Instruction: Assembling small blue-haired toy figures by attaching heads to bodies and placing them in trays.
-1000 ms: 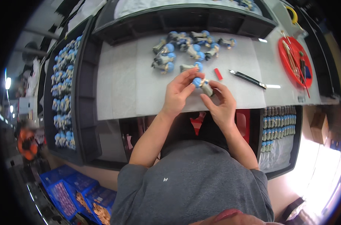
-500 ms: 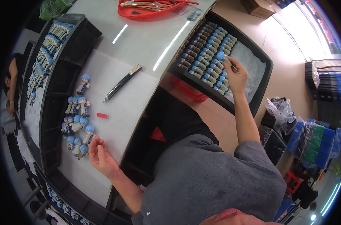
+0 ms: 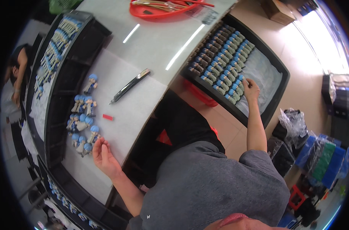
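My right hand (image 3: 252,91) is over the black tray (image 3: 283,82) on the right, fingertips pinched at the end of a row on a small blue-haired figurine (image 3: 241,78). The fingers partly hide that figurine. Rows of similar figurines (image 3: 222,59) lie side by side in the tray, some dark, most with blue hair and grey bodies. My left hand (image 3: 106,159) rests palm up by the table edge, fingers loosely curled and apart, nothing seen in it. Just beyond its fingertips, a loose group of blue-haired figurines (image 3: 82,122) lies on the white sheet.
A black pen-like tool (image 3: 129,86) and a small red strip (image 3: 107,117) lie on the white sheet (image 3: 124,111). At the left stands a black crate (image 3: 70,76) of figurines. A red basin (image 3: 155,14) holds sticks at the back. Another person's arm (image 3: 19,78) shows far left.
My right hand has lowered the figurine from above the tray's rows to the near end of a row. My left hand stays by the loose figurines. The whole view has shifted slightly.
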The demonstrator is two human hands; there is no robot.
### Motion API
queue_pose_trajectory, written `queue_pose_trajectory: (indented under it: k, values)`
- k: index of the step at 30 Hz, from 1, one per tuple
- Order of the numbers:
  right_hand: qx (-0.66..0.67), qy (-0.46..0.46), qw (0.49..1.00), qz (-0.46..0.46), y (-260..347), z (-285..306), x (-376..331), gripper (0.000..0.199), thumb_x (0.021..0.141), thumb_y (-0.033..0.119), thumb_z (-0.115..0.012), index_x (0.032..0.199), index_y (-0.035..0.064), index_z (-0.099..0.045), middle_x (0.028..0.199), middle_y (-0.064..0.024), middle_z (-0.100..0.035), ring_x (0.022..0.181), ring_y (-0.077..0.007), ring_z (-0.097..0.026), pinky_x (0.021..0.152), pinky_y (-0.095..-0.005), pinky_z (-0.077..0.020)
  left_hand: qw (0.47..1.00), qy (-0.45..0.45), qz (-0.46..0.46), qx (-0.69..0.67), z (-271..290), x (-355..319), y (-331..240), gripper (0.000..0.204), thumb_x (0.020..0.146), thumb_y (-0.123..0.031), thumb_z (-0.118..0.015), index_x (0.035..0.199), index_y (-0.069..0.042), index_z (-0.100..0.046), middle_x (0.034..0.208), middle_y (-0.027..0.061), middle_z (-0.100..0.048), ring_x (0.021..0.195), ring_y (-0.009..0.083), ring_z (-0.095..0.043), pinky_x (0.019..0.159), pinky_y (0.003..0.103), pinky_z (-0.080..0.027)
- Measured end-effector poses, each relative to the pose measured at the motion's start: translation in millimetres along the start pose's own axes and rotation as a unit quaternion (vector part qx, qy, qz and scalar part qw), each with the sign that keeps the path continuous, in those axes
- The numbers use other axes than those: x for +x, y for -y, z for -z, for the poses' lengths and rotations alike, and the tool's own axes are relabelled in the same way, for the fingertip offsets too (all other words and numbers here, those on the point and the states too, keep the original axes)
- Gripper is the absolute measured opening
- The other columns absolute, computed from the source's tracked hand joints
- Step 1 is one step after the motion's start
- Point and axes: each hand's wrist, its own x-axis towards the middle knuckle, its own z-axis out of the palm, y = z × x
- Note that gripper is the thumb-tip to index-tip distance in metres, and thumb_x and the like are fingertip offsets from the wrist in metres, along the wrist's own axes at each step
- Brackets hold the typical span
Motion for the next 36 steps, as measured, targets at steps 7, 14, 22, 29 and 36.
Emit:
queue_pose_trajectory:
  k: [7, 14, 22, 29, 36]
  values:
    - [-0.125, 0.071, 0.986, 0.084, -48.2, 23.1, 22.3, 0.034, 0.08, 0.035, -0.06, 0.093, 0.0036, -0.061, 0.087, -0.0144, -0.063, 0.079, -0.0276, -0.06, 0.071, -0.036, -0.0463, 0.999, 0.025, 0.019, -0.015, -25.0, 5.2, 6.0, 0.02, 0.08, 0.005, -0.055, 0.099, 0.003, -0.059, 0.096, 0.0075, -0.062, 0.087, 0.0123, -0.058, 0.08, 0.024, -0.045]
    - [0.065, -0.024, 0.989, 0.128, 92.9, 43.1, 10.1, 0.044, 0.085, 0.028, -0.059, 0.118, 0.0011, -0.051, 0.102, -0.016, -0.06, 0.094, -0.0219, -0.058, 0.08, -0.0307, -0.047, 0.952, 0.037, -0.169, 0.253, -11.7, -2.8, -28.9, 0.021, 0.078, 0.005, -0.056, 0.098, -0.001, -0.061, 0.093, 0.0076, -0.062, 0.082, 0.016, -0.057, 0.074, 0.025, -0.045]
    - [0.429, 0.204, 0.833, 0.283, 304.3, 16.7, -105.1, 0.031, 0.086, -0.002, -0.051, 0.117, -0.0036, -0.046, 0.1, -0.0134, -0.059, 0.086, -0.0165, -0.059, 0.077, -0.0253, -0.0491, 0.739, 0.035, -0.32, 0.592, -10.6, 44.6, -28.7, 0.032, 0.07, -0.006, -0.066, 0.101, -0.004, -0.06, 0.088, 0.0054, -0.06, 0.081, 0.0232, -0.055, 0.069, 0.031, -0.045]
    - [0.441, 0.577, 0.642, 0.247, 379.0, -12.6, -195.9, 0.042, 0.083, -0.002, -0.053, 0.124, 0.0011, -0.042, 0.105, -0.0131, -0.057, 0.095, -0.0174, -0.057, 0.078, -0.0279, -0.048, 0.99, 0.045, 0.056, -0.118, -6.1, 21.2, -40.9, 0.028, 0.085, -0.013, -0.059, 0.112, -0.006, -0.057, 0.093, 0.0007, -0.062, 0.08, 0.008, -0.058, 0.069, 0.024, -0.047]
    - [0.411, 0.694, 0.563, 0.178, 400.9, -38.6, -224.2, 0.034, 0.09, 0.011, -0.051, 0.119, -0.005, -0.046, 0.107, -0.0135, -0.056, 0.092, -0.0177, -0.057, 0.079, -0.0291, -0.0484, 0.967, -0.006, 0.088, -0.239, 3.0, 14.9, -21.9, 0.026, 0.089, -0.017, -0.052, 0.112, -0.005, -0.056, 0.095, 0.002, -0.062, 0.081, 0.0105, -0.059, 0.065, 0.025, -0.049]
